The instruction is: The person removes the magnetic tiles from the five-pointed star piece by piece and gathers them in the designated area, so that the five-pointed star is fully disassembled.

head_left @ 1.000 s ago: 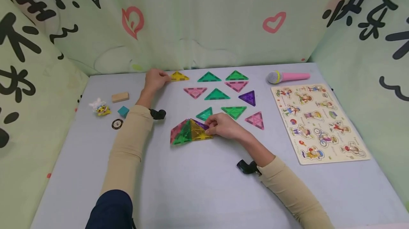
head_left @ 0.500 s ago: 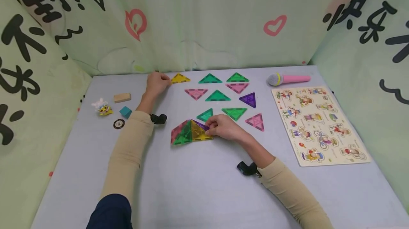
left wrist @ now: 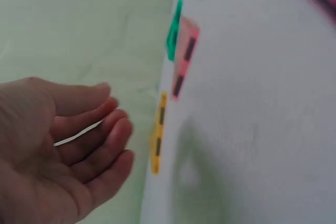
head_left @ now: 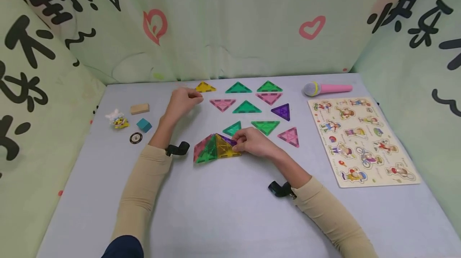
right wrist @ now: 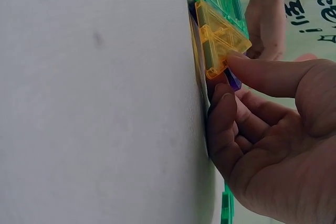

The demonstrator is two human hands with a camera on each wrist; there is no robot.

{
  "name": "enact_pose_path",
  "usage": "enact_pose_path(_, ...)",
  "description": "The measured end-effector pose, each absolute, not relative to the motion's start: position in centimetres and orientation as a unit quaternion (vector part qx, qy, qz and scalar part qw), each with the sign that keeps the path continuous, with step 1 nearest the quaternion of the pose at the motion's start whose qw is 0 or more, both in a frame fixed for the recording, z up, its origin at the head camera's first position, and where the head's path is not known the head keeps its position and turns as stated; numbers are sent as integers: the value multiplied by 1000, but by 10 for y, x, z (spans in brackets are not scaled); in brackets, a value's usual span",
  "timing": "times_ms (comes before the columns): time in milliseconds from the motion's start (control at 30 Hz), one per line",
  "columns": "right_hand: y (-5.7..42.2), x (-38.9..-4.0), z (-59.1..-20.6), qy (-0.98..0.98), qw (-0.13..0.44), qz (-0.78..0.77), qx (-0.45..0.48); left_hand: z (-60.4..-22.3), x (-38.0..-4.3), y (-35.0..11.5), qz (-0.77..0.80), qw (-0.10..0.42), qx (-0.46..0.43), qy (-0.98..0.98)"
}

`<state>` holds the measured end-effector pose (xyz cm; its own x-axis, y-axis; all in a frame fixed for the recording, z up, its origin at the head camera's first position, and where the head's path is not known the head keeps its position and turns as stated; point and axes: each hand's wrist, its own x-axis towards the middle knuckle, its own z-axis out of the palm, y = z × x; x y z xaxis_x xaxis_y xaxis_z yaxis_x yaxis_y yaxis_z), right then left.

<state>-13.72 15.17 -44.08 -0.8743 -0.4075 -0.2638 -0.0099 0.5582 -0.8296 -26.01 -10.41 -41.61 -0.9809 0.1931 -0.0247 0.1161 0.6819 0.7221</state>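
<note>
In the head view a small standing build of triangular magnetic tiles sits mid-table, showing a pink tile [head_left: 199, 148], a green tile [head_left: 208, 153], a yellow tile [head_left: 224, 151] and a purple tile [head_left: 227, 139]. At its right end my right hand [head_left: 253, 142] pinches the yellow and purple tiles' corner; the right wrist view has the thumb on the yellow tile [right wrist: 223, 38]. My left hand [head_left: 182, 102], fingers loosely curled and holding nothing [left wrist: 68, 145], hovers just left of a loose yellow triangle tile [head_left: 205, 87] near the back edge.
Several loose triangle tiles, such as a green one [head_left: 246, 107] and a purple one [head_left: 282, 112], lie beyond the build. A puzzle board [head_left: 363, 142] and pink microphone [head_left: 333, 88] lie right. Left are a wooden block [head_left: 139, 109], teal block [head_left: 144, 125], round chip [head_left: 135, 138] and toy figure [head_left: 119, 121].
My left hand has come slightly toward me and to the right, away from the back edge. The loose yellow tile stays put; my right hand keeps its pinch on the build.
</note>
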Motion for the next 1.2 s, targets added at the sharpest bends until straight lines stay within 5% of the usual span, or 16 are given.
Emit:
enact_pose_path(233,151,-140,-442,852,224,-456,-124,-408,-222,-97,365,207,151,895)
enact_pose_path(367,151,-143,-442,849,229,-460,-127,-410,-208,-95,356,254,196,877)
enact_pose_path(1200,149,-148,-441,846,220,-465,-140,-422,-200,-83,372,288,210,857)
